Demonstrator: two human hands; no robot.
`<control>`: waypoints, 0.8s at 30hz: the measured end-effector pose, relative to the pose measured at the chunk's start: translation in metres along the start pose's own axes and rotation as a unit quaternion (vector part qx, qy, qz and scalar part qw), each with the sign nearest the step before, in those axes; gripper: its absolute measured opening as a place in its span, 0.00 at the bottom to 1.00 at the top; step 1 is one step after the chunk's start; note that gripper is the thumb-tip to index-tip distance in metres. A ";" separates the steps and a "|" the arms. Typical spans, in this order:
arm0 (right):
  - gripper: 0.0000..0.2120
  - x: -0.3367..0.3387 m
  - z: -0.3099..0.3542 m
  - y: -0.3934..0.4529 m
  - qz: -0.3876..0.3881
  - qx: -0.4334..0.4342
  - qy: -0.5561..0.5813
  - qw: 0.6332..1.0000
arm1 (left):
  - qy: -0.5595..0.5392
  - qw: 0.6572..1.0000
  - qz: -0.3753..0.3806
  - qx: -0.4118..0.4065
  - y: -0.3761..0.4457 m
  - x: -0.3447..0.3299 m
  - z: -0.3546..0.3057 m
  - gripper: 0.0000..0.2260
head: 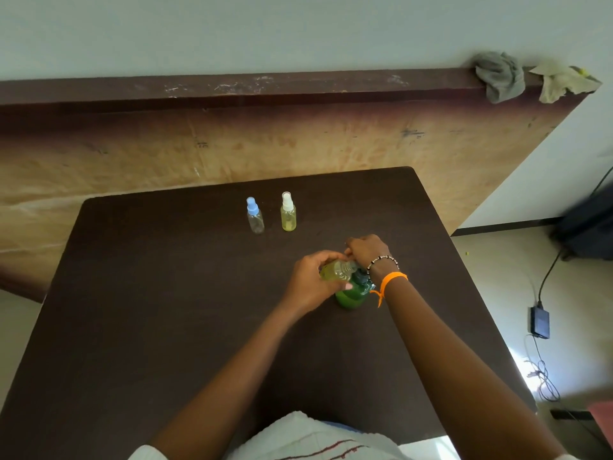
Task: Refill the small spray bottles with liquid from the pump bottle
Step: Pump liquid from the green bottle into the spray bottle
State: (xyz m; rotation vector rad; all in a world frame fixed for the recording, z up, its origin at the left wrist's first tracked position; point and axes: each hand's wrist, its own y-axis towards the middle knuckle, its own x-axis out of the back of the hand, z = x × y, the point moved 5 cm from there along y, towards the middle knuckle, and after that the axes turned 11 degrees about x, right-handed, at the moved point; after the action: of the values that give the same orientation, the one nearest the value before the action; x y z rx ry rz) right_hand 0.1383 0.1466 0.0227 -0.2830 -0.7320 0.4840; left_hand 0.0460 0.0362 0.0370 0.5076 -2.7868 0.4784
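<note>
A green pump bottle (352, 295) stands on the dark table (166, 310), its dark pump top partly hidden by my hands. My left hand (311, 283) grips a small clear bottle (336, 271) with yellow-green liquid, tilted on its side just above the pump bottle. My right hand (366, 249) is curled over the small bottle's neck end, and what its fingers hold is hidden. Farther back stand two upright spray bottles: a clear one with a blue cap (254, 216) and a yellowish one with a white cap (288, 212).
A wooden panel with a dark ledge (265, 91) rises behind the table, with two rags (501, 78) at its right end. To the right, a black adapter (540, 322) and cables lie on the floor.
</note>
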 end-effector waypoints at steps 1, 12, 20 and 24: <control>0.15 0.000 0.000 0.000 0.003 0.001 0.000 1.000 | -0.003 1.000 0.002 0.001 0.000 0.000 0.000 0.20; 0.15 0.004 -0.004 -0.006 -0.074 0.014 0.032 0.997 | 0.000 1.000 0.003 0.011 0.002 -0.002 0.004 0.20; 0.15 -0.001 0.004 -0.002 0.034 0.001 0.045 0.998 | -0.023 1.000 0.013 0.012 0.000 -0.001 0.001 0.20; 0.13 0.002 0.002 -0.005 -0.022 0.012 0.039 0.999 | -0.025 0.999 0.017 0.014 0.001 -0.002 0.002 0.20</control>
State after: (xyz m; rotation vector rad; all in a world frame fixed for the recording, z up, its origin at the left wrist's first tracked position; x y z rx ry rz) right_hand 0.1401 0.1432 0.0273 -0.2612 -0.6549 0.4379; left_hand 0.0469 0.0367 0.0346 0.4856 -2.8437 0.5192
